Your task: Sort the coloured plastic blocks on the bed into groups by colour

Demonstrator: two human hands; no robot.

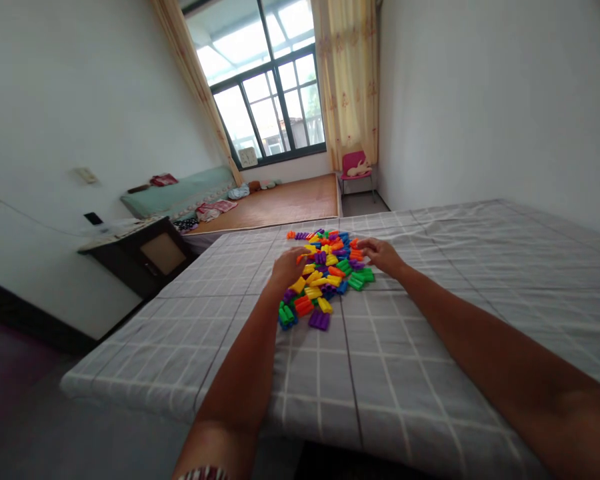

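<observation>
A heap of bright plastic building blocks (pixel 325 270) in yellow, orange, green, blue and purple lies on the bed-like surface in front of me. At the heap's left edge is my left hand (pixel 289 267), its fingers stretched and bent over toward an orange block there. On the opposite side, my right hand (pixel 381 255) reaches in from the right with its fingers apart. Its fingertips are beside or touching some orange blocks (pixel 356 254). A few pieces sit at the near end, among them a purple block (pixel 319 321) and an orange block (pixel 303 305).
A grey checked cloth (pixel 380 373) covers the surface under the blocks. Beyond it stands a low bed with a brown mat (pixel 290 200), and a pink chair (pixel 355 167) is by the curtain. A dark cabinet (pixel 155 260) stands at the left.
</observation>
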